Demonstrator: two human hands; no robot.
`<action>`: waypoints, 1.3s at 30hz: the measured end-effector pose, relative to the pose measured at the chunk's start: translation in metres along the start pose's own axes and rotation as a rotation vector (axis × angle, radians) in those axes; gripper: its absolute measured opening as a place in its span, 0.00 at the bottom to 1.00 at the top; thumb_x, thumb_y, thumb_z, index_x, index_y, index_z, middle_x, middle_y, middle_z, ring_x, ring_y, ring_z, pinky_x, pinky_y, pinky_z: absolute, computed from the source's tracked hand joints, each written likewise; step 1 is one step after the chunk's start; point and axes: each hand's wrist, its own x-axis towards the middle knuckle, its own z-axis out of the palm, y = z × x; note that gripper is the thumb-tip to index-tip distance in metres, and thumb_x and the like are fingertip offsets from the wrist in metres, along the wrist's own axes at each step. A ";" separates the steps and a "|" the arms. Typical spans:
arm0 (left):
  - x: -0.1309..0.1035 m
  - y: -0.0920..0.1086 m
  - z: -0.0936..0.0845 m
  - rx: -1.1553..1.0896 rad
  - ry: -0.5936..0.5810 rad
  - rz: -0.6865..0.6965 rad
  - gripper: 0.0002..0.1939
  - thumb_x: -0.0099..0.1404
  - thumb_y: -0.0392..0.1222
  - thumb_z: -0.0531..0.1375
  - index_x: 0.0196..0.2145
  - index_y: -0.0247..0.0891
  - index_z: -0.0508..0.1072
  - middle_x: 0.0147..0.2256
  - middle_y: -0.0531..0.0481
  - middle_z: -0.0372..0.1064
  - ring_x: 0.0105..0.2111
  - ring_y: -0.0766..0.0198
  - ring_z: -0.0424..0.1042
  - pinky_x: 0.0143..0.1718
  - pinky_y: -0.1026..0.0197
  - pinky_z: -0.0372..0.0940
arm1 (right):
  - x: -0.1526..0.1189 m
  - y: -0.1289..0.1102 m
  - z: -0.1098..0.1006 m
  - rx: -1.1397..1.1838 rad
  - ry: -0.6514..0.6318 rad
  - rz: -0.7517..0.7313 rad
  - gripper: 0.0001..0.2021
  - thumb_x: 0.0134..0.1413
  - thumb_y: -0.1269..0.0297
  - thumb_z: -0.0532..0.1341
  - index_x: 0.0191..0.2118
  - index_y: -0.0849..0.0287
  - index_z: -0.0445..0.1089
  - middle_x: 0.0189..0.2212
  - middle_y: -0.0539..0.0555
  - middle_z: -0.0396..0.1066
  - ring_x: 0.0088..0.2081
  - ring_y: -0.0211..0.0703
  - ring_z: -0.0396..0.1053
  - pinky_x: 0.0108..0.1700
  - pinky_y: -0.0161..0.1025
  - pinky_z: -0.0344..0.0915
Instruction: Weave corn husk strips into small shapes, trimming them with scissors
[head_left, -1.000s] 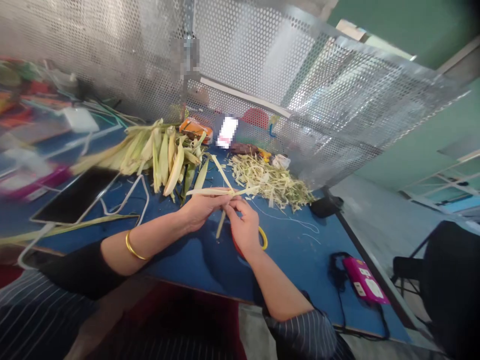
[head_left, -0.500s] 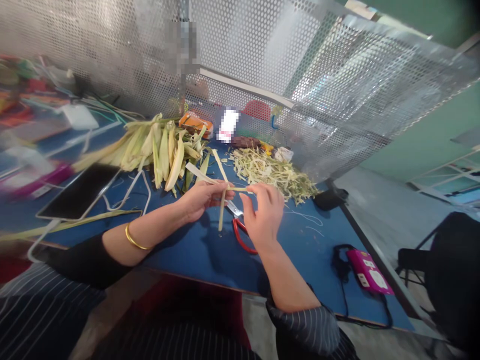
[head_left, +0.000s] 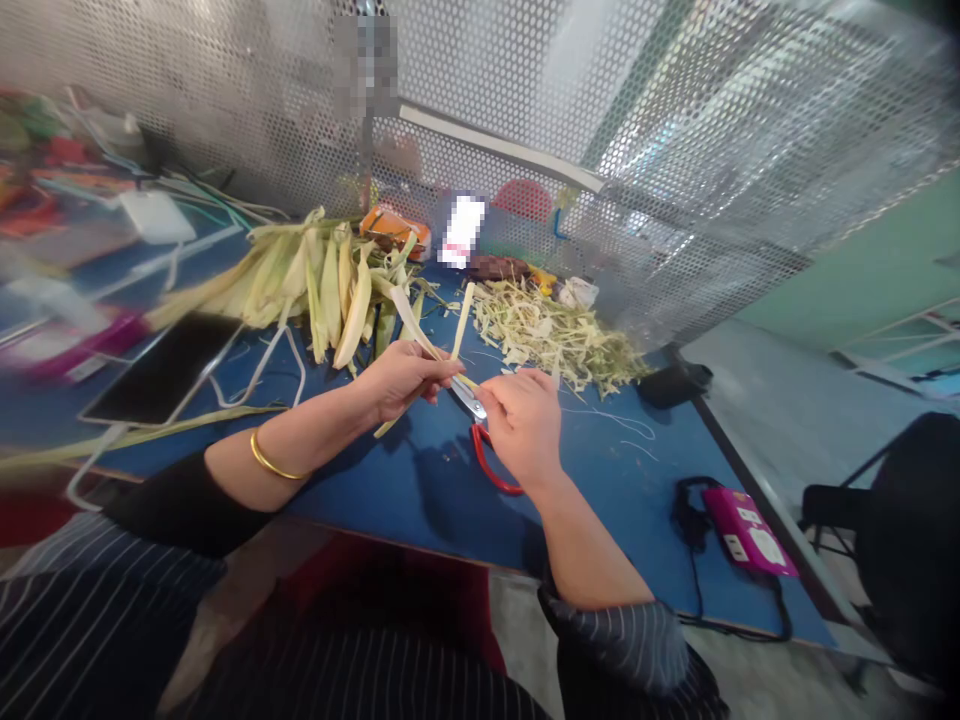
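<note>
Pale corn husk strips [head_left: 463, 322] cross between my hands above the blue table. My left hand [head_left: 409, 380] pinches them at the crossing, with ends sticking up and one end hanging below the fingers. My right hand [head_left: 525, 415] is closed on another end of the strips, its fingers bent round it and partly hidden. Beneath my hands lie scissors [head_left: 491, 465] with red handles, their blades partly covered. Beyond my left hand is a heap of whole corn husks [head_left: 330, 290]. A pile of shredded husk [head_left: 559, 335] sits past my right hand.
A tablet [head_left: 161, 370] with a white cable lies at the left. A magenta power strip [head_left: 750, 532] with a black cord is near the right edge, a black cup [head_left: 675, 385] beyond it. A perforated metal screen [head_left: 510, 90] stands behind the table.
My right hand has closed further round its strip end, its fingers now curled in. The crossed strips have turned: the lower end now points down and left, and the upright one leans right.
</note>
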 end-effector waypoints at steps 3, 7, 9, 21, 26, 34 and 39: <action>-0.001 0.004 -0.003 -0.024 -0.047 -0.049 0.05 0.58 0.37 0.63 0.29 0.30 0.75 0.20 0.53 0.64 0.18 0.75 0.60 0.17 0.69 0.58 | 0.003 0.006 -0.002 0.097 -0.120 0.082 0.13 0.60 0.63 0.54 0.25 0.57 0.69 0.22 0.48 0.70 0.30 0.38 0.66 0.50 0.42 0.54; -0.003 0.007 -0.003 -0.068 -0.177 -0.095 0.14 0.64 0.45 0.57 0.33 0.30 0.76 0.25 0.49 0.67 0.20 0.72 0.62 0.19 0.68 0.60 | 0.006 0.016 -0.006 0.390 -0.246 0.322 0.16 0.59 0.54 0.53 0.31 0.56 0.74 0.30 0.52 0.74 0.33 0.42 0.68 0.42 0.41 0.60; -0.004 0.005 -0.002 -0.031 -0.204 -0.090 0.13 0.63 0.44 0.58 0.31 0.31 0.76 0.25 0.48 0.68 0.20 0.72 0.62 0.19 0.67 0.60 | 0.007 0.018 -0.006 0.611 -0.221 0.439 0.18 0.57 0.50 0.54 0.36 0.56 0.75 0.34 0.53 0.75 0.36 0.43 0.69 0.41 0.40 0.61; -0.010 -0.015 0.013 0.245 -0.238 -0.036 0.09 0.55 0.44 0.63 0.25 0.36 0.78 0.18 0.52 0.62 0.16 0.72 0.54 0.16 0.66 0.48 | 0.000 0.017 0.033 0.959 0.141 0.606 0.09 0.48 0.59 0.62 0.25 0.59 0.69 0.19 0.47 0.63 0.23 0.34 0.60 0.29 0.35 0.60; -0.010 -0.013 0.012 0.316 -0.223 -0.072 0.09 0.54 0.44 0.64 0.25 0.35 0.78 0.17 0.51 0.62 0.15 0.72 0.55 0.17 0.65 0.49 | 0.001 0.021 0.021 0.540 0.116 0.465 0.12 0.53 0.55 0.59 0.26 0.58 0.68 0.22 0.49 0.67 0.26 0.37 0.64 0.33 0.38 0.62; -0.013 -0.022 0.016 0.428 -0.306 -0.030 0.11 0.57 0.46 0.61 0.24 0.36 0.75 0.18 0.52 0.65 0.16 0.71 0.57 0.16 0.67 0.52 | 0.005 0.009 0.003 0.221 0.066 0.082 0.05 0.54 0.61 0.60 0.33 0.54 0.73 0.35 0.51 0.74 0.42 0.42 0.69 0.54 0.47 0.55; -0.016 -0.022 0.019 0.446 -0.351 -0.042 0.12 0.58 0.46 0.59 0.24 0.35 0.74 0.23 0.47 0.72 0.18 0.69 0.63 0.19 0.66 0.59 | 0.003 0.007 0.013 0.493 -0.059 0.279 0.09 0.54 0.62 0.59 0.25 0.57 0.69 0.27 0.49 0.70 0.31 0.38 0.67 0.38 0.38 0.62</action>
